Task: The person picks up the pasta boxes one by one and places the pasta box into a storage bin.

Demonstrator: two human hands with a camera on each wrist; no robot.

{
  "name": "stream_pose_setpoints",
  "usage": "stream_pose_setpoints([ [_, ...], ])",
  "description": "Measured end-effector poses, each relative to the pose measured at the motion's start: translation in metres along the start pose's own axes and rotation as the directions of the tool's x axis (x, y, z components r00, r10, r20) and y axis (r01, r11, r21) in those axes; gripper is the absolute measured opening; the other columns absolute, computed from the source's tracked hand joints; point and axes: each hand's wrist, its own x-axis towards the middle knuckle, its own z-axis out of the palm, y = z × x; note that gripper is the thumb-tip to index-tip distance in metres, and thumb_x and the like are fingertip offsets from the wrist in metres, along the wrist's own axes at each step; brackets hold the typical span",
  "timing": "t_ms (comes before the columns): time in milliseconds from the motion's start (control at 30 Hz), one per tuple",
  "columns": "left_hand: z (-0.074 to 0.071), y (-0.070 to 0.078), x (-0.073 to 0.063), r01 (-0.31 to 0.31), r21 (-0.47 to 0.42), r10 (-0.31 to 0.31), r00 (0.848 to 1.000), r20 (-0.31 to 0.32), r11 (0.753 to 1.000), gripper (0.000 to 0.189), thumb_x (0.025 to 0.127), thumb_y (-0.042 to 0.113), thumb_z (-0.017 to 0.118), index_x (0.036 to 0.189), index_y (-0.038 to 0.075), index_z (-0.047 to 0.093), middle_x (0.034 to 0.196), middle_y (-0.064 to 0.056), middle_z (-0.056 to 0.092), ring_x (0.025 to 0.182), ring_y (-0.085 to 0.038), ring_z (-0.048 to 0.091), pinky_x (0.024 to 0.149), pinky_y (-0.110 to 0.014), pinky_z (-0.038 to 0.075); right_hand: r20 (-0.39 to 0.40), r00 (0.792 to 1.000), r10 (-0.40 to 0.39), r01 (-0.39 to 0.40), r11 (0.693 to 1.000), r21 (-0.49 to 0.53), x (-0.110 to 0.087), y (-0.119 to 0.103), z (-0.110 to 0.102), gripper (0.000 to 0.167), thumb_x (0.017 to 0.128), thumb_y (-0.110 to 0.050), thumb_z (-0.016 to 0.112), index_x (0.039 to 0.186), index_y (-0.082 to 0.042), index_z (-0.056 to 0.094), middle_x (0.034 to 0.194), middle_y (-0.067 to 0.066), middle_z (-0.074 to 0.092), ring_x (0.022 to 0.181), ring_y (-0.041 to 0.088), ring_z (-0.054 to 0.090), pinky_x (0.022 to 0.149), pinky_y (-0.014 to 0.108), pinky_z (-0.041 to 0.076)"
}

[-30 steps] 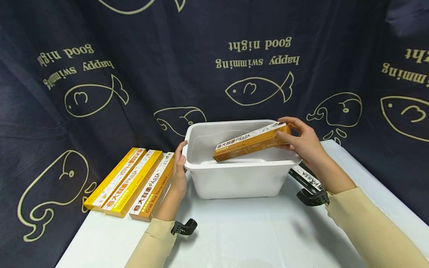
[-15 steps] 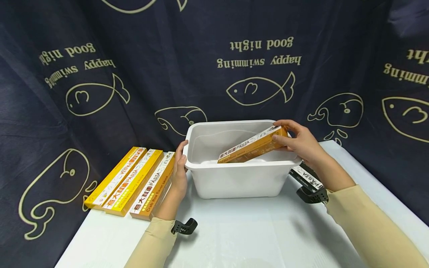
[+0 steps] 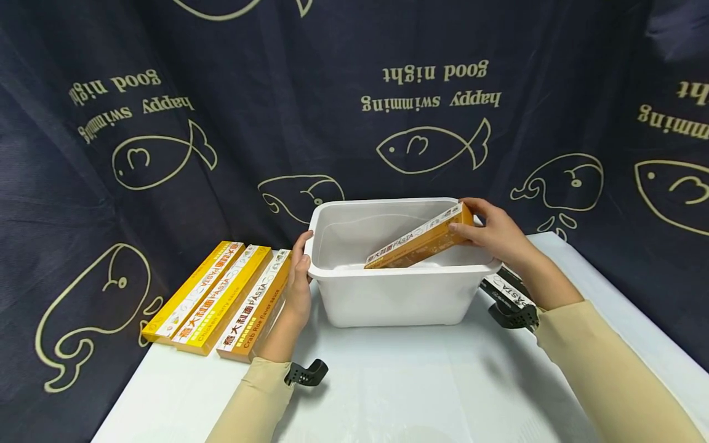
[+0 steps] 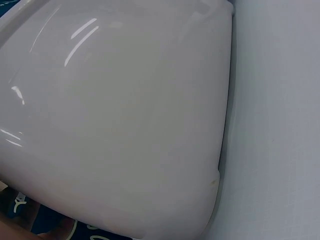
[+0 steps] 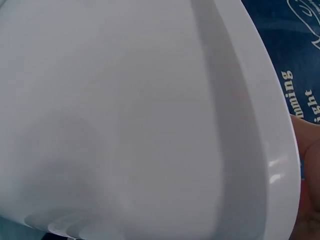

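Right hand gripping orange-white oblong carton in white rectangular plastic bin; left hand touching left rim, finger curl unclear.

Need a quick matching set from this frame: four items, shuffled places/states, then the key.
Column 1
1. White bin
2. Left hand
3. Black-and-white box
4. Right hand

Column 2
A. Gripping the raised end of a slanted box
B. Open at the top, with an orange-brown box slanting into it
C. Touching the outside of a container, at its left end
D. Lying on the table to the right, partly hidden

Pairs: 1-B, 2-C, 3-D, 4-A
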Motion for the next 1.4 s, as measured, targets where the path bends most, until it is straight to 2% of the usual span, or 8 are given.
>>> stream_pose_setpoints([
  [100,0.000,0.001,0.000,0.006,-0.001,-0.006,1.000,-0.002,1.000,0.060,0.095,0.040,0.024,0.154,0.031,0.030,0.157,-0.004,0.036,0.138,-0.036,0.037,0.112,-0.054,0.029,0.019,1.000,-0.013,0.015,0.997,-0.075,0.002,0.000,0.000,0.072,0.094,-0.030,0.069,0.152,-0.003,0.036,0.147,0.022,0.048,0.129,0.040,0.054,0.089,0.027,0.053],
  [200,0.000,0.001,0.000,0.011,-0.001,-0.011,1.000,0.001,1.000,0.059,0.095,0.040,0.024,0.154,0.031,0.030,0.158,-0.004,0.035,0.139,-0.035,0.037,0.113,-0.056,0.028,0.037,0.999,-0.027,0.032,0.992,-0.123,0.003,-0.001,0.000,0.073,0.094,-0.029,0.070,0.153,-0.001,0.036,0.145,0.024,0.048,0.126,0.045,0.056,0.097,0.042,0.053],
  [267,0.000,0.001,0.000,0.013,-0.001,-0.013,1.000,0.004,1.000,0.059,0.095,0.041,0.025,0.154,0.031,0.030,0.159,-0.004,0.035,0.140,-0.034,0.037,0.114,-0.057,0.028,0.042,0.998,-0.038,0.044,0.987,-0.154,0.004,-0.001,0.001,0.073,0.094,-0.027,0.069,0.153,0.001,0.035,0.143,0.025,0.047,0.124,0.046,0.057,0.099,0.050,0.051],
  [333,0.000,0.001,0.001,0.014,-0.002,-0.014,1.000,0.006,1.000,0.060,0.096,0.042,0.024,0.154,0.031,0.030,0.159,-0.004,0.034,0.140,-0.034,0.037,0.114,-0.058,0.027,0.046,0.998,-0.048,0.056,0.981,-0.184,0.005,-0.001,0.002,0.072,0.095,-0.028,0.069,0.152,0.002,0.036,0.140,0.025,0.049,0.123,0.046,0.058,0.100,0.053,0.051],
  [633,-0.001,-0.001,0.001,0.006,-0.018,-0.006,1.000,0.004,1.000,0.060,0.096,0.041,0.024,0.154,0.030,0.029,0.158,-0.007,0.035,0.141,-0.038,0.035,0.116,-0.059,0.025,0.054,0.992,-0.114,0.124,0.958,-0.260,0.010,-0.001,0.011,0.069,0.091,-0.030,0.074,0.147,0.000,0.046,0.132,0.026,0.062,0.122,0.043,0.061,0.100,0.054,0.050],
  [867,0.000,-0.001,0.001,-0.003,-0.025,0.003,1.000,0.008,1.000,0.060,0.096,0.040,0.024,0.154,0.029,0.029,0.157,-0.008,0.036,0.139,-0.039,0.036,0.114,-0.057,0.027,0.060,0.993,-0.101,0.114,0.952,-0.285,0.015,0.005,0.009,0.069,0.091,-0.033,0.073,0.147,-0.003,0.046,0.139,0.024,0.058,0.135,0.041,0.046,0.112,0.060,0.032],
  [1200,0.000,-0.004,0.002,-0.024,-0.029,0.024,1.000,0.008,0.999,0.060,0.096,0.040,0.023,0.154,0.027,0.029,0.157,-0.008,0.035,0.137,-0.039,0.036,0.113,-0.060,0.027,0.078,0.992,-0.095,0.113,0.956,-0.271,0.027,0.019,0.004,0.068,0.090,-0.028,0.075,0.145,-0.001,0.047,0.140,0.025,0.057,0.138,0.042,0.042,0.113,0.061,0.029],
  [1400,0.001,-0.003,0.001,-0.021,-0.027,0.021,1.000,0.002,0.999,0.060,0.096,0.040,0.024,0.154,0.027,0.029,0.157,-0.007,0.036,0.138,-0.037,0.037,0.112,-0.057,0.029,0.057,0.991,-0.119,0.130,0.954,-0.272,0.027,0.022,0.004,0.059,0.092,-0.019,0.072,0.143,-0.002,0.049,0.142,0.025,0.055,0.137,0.043,0.045,0.113,0.060,0.031],
])
